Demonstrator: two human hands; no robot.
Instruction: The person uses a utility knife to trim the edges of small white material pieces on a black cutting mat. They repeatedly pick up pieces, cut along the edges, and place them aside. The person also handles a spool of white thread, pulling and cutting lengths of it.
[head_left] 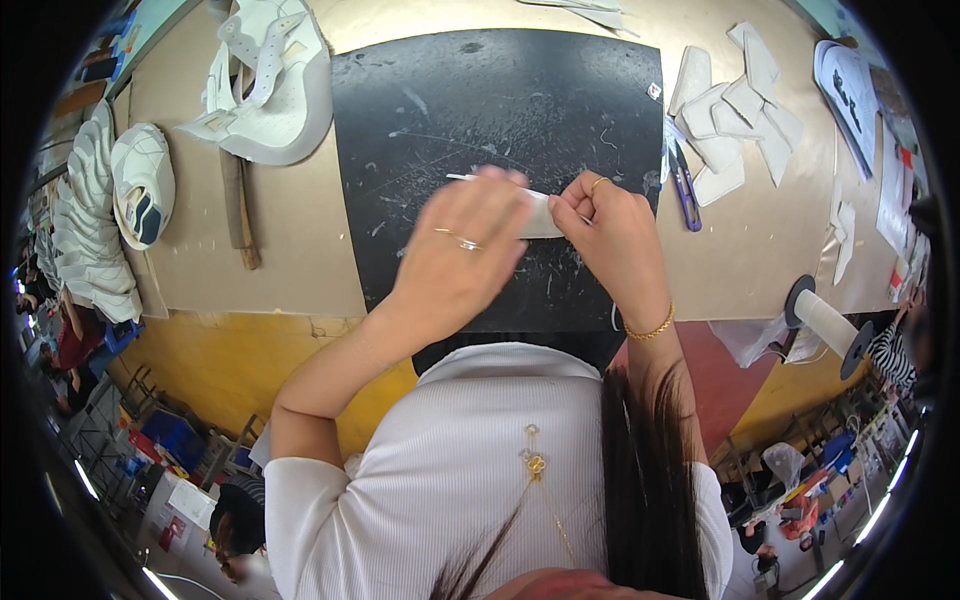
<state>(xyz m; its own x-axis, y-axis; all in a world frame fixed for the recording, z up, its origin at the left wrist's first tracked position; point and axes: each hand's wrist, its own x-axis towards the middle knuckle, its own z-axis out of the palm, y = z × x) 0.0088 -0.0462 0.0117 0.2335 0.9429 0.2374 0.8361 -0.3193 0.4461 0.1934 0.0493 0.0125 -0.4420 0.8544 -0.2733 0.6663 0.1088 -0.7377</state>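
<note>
Long dark hair (650, 440) hangs closest, toward four o'clock. At one o'clock, over the black mat (480, 110), the right hand (615, 230) pinches a pale piece (543, 222) by its three-o'clock end; the left hand (462, 245) (too blurred to tell its grip) overlaps the nine-o'clock side. It looks light, thin and bendy, probably best held by its edges.

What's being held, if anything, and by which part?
White piece, pinched near its right end by the right hand. The left hand is blurred over it; its grip cannot be told.
</note>
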